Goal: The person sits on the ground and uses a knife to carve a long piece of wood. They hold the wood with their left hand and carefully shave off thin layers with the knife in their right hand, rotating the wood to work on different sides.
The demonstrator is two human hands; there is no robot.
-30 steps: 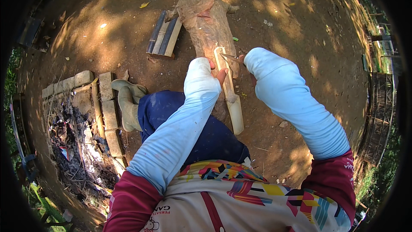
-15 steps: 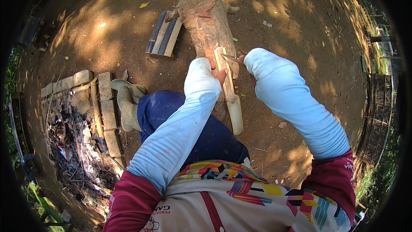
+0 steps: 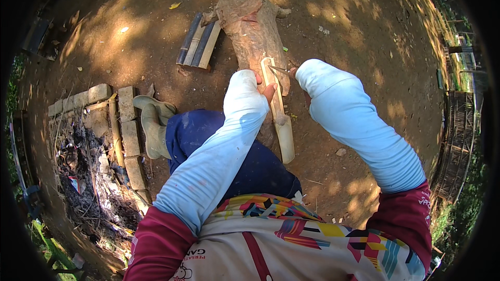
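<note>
A pale bamboo piece (image 3: 280, 119) lies lengthwise on a thick brown log (image 3: 249, 18) that stretches away from me. My left hand (image 3: 266, 89) grips the bamboo near its middle, mostly hidden by the light blue sleeve. My right hand (image 3: 292, 72) is almost fully covered by its sleeve and holds a thin dark blade (image 3: 278, 68) whose tip rests on the bamboo's far end. The bamboo's near end hangs over the ground beside my blue-trousered leg (image 3: 229, 151).
Several dark bamboo slats (image 3: 197, 41) lie left of the log. A green rubber boot (image 3: 153, 125) is on my left foot. Grey bricks (image 3: 127, 130) border an ash and rubbish pit (image 3: 83, 171) at left. A wooden fence (image 3: 458, 125) runs along the right.
The bamboo piece and both hands stay in nearly the same place; only slight shifts of the blade hand at the bamboo's far end.
</note>
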